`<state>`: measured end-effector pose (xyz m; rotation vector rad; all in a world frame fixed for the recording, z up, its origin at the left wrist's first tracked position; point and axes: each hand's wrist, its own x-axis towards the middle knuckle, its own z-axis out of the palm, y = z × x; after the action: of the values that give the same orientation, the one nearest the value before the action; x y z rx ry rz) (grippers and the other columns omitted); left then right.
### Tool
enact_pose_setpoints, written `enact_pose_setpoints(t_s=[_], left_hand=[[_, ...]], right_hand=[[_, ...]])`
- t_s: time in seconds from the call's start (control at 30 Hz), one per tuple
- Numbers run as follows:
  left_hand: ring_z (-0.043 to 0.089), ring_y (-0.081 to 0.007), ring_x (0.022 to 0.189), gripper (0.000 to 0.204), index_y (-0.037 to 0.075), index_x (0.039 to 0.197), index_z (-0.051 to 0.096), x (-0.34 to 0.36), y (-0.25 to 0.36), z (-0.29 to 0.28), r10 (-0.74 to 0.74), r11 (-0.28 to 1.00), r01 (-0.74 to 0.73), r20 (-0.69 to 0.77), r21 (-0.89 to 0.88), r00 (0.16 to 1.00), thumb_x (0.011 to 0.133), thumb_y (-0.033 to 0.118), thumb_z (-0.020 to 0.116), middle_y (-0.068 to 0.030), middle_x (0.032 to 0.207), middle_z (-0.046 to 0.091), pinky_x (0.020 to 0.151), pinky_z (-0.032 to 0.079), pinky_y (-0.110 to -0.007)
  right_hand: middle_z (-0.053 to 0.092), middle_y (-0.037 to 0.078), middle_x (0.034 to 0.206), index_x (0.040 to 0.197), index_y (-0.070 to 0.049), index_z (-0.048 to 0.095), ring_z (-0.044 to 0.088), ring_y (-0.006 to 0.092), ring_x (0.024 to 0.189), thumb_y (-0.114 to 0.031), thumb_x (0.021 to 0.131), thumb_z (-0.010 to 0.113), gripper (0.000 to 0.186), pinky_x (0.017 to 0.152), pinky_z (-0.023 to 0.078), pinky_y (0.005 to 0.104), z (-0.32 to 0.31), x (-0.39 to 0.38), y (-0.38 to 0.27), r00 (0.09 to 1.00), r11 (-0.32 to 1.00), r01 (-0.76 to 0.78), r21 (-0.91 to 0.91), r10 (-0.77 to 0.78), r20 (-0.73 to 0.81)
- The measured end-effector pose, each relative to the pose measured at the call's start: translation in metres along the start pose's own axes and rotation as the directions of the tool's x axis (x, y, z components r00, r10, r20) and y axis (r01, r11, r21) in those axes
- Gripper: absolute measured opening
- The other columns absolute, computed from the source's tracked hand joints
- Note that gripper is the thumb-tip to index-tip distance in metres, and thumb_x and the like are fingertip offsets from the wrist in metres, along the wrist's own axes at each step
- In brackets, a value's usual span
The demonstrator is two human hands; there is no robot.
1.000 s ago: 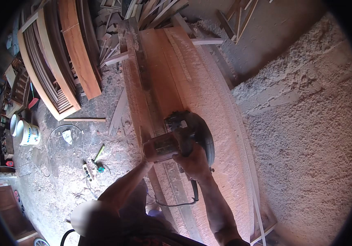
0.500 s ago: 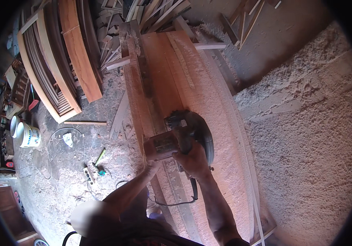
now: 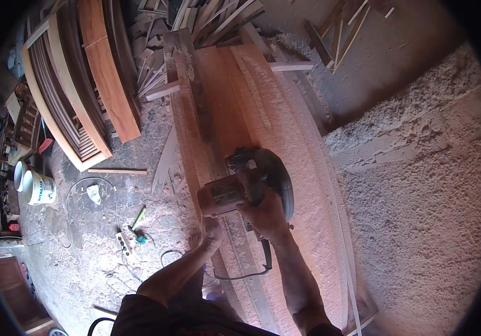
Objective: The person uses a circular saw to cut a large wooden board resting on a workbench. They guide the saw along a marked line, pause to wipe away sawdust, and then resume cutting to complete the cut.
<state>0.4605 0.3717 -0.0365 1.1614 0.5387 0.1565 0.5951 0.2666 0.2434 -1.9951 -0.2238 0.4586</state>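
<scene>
My right hand (image 3: 264,215) grips the handle of a dark circular saw (image 3: 271,176) with a reddish motor housing (image 3: 218,196), standing on a long reddish wooden board (image 3: 229,101) coated in sawdust. My left hand (image 3: 211,231) is just below the housing, at the left side of the board; its fingers are mostly hidden, so I cannot tell what they hold. A black cord (image 3: 240,276) runs from the saw across the lower part of the board. Dark planks (image 3: 187,78) lie along the board's left side.
Curved wooden frames (image 3: 106,84) lie at upper left, white buckets (image 3: 38,187) below them. A green-handled tool (image 3: 137,218), a power strip (image 3: 123,242) and cables are on the dusty floor (image 3: 89,269). Offcuts (image 3: 212,17) pile at the top; thick shavings (image 3: 414,224) cover the right.
The saw and my right hand have moved slightly forward along the board. My left hand has shifted a little rightward beneath the housing. The surroundings sit slightly lower in the picture.
</scene>
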Motion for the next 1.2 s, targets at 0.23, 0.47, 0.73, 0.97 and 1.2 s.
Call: enact_pose_setpoints(t_s=[0.23,0.47,0.73,0.97,1.2], left_hand=[[0.041,-0.0214,0.142,0.063,0.008,0.165,0.019,0.01,0.01,-0.008,-0.015,0.999,0.014,0.028,0.032,0.999,0.112,0.036,0.039,-0.0133,0.165,0.03,0.113,0.036,-0.03],[0.04,-0.0216,0.142,0.062,0.008,0.164,0.019,0.214,0.115,-0.026,0.163,0.985,-0.166,-0.083,-0.037,0.983,0.112,0.035,0.039,-0.0137,0.165,0.029,0.113,0.036,-0.03],[0.04,-0.0218,0.143,0.062,0.007,0.164,0.019,0.222,0.093,-0.025,0.147,0.987,-0.152,-0.074,-0.056,0.986,0.112,0.034,0.039,-0.014,0.166,0.029,0.114,0.035,-0.03],[0.04,-0.0219,0.143,0.062,0.007,0.164,0.019,0.229,0.089,-0.029,0.124,0.99,-0.122,0.02,-0.07,0.992,0.112,0.034,0.039,-0.0144,0.166,0.028,0.114,0.035,-0.031],[0.039,-0.0221,0.144,0.061,0.006,0.164,0.02,0.193,0.07,-0.025,0.048,0.995,-0.024,0.259,-0.094,0.965,0.112,0.033,0.039,-0.0147,0.166,0.028,0.114,0.035,-0.031]], right_hand=[[0.068,0.007,0.088,0.105,0.003,0.065,0.063,0.0153,0.081,-0.013,0.077,0.08,0.035,0.074,0.053,0.0352,-0.003,0.003,0.001,0.999,0.999,-0.039,-0.03,0.039,0.004],[0.071,0.017,0.091,0.11,0.002,0.063,0.07,0.0279,0.088,-0.018,0.076,0.081,0.043,0.077,0.055,0.0409,-0.001,-0.001,-0.002,0.998,0.995,-0.064,-0.082,0.065,0.017],[0.066,0.008,0.084,0.099,0.002,0.064,0.062,0.0143,0.077,-0.015,0.076,0.08,0.032,0.069,0.052,0.0353,-0.002,0.006,-0.01,1.0,1.0,-0.022,0.012,0.022,-0.003],[0.073,0.022,0.092,0.113,0.002,0.064,0.073,0.0355,0.088,-0.019,0.076,0.08,0.045,0.08,0.056,0.0436,0.004,0.032,-0.01,0.999,0.996,-0.052,-0.068,0.053,0.009],[0.069,0.012,0.09,0.108,0.003,0.064,0.065,0.0212,0.084,-0.013,0.077,0.079,0.038,0.076,0.053,0.0369,0.007,0.058,-0.011,1.0,1.0,-0.01,-0.023,0.01,0.004]])
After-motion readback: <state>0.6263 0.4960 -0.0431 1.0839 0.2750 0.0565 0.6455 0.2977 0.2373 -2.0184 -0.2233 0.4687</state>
